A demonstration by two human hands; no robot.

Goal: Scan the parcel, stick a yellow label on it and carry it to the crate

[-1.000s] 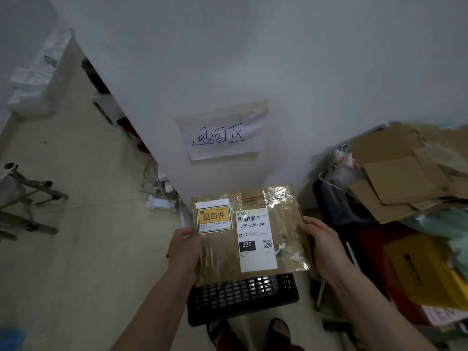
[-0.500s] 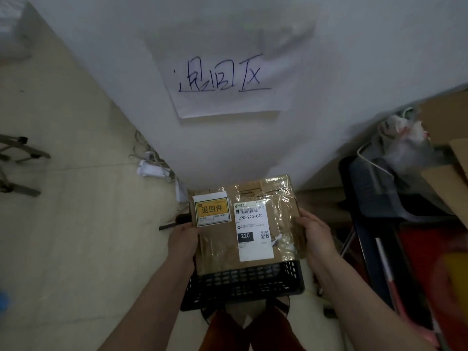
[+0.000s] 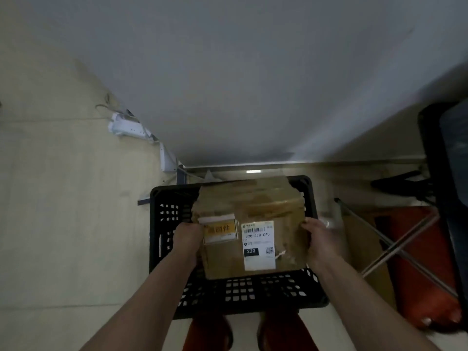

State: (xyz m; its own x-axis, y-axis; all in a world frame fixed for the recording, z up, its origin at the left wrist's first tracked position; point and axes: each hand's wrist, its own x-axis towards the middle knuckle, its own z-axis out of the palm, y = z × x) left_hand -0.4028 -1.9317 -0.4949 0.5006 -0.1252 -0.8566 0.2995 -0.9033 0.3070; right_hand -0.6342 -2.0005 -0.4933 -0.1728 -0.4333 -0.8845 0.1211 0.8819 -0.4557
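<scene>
Wall [image 3: 253, 84] backs crate [image 3: 162, 224]; folding stand [image 3: 395, 247] crowds parcel [image 3: 253, 214].

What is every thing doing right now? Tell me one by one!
Parcel: held over the crate, taped shut.
Yellow label: stuck on the parcel.
Crate: on the floor; contents hidden.
Left hand: gripping the parcel's left side.
Right hand: gripping its right side.
</scene>
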